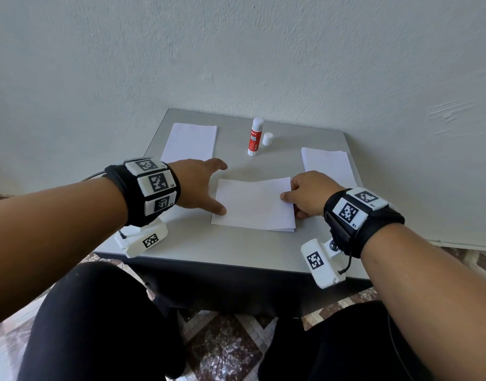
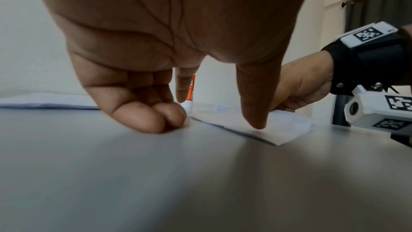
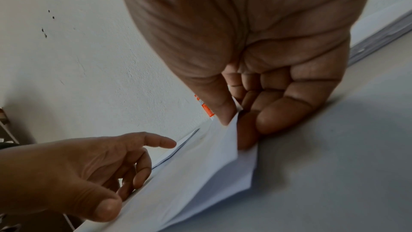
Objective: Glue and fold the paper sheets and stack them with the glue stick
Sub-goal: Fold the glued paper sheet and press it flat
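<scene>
A folded white paper sheet (image 1: pixel 253 204) lies at the middle of the grey table (image 1: pixel 236 246). My right hand (image 1: pixel 297 196) pinches its right edge between thumb and fingers, lifting the top layer (image 3: pixel 200 174) slightly. My left hand (image 1: pixel 209 188) is at the sheet's left edge, where its thumb (image 2: pixel 254 108) presses down on the paper (image 2: pixel 287 130). Its other fingers (image 2: pixel 156 117) are loosely curled with their tips on the table. A red and white glue stick (image 1: pixel 255 137) stands upright behind the sheet, with its white cap (image 1: pixel 267 139) beside it.
A stack of white sheets (image 1: pixel 191 143) lies at the back left of the table and another stack (image 1: pixel 328 163) at the right, just behind my right hand. The wall rises straight behind the table. My knees are under the near edge.
</scene>
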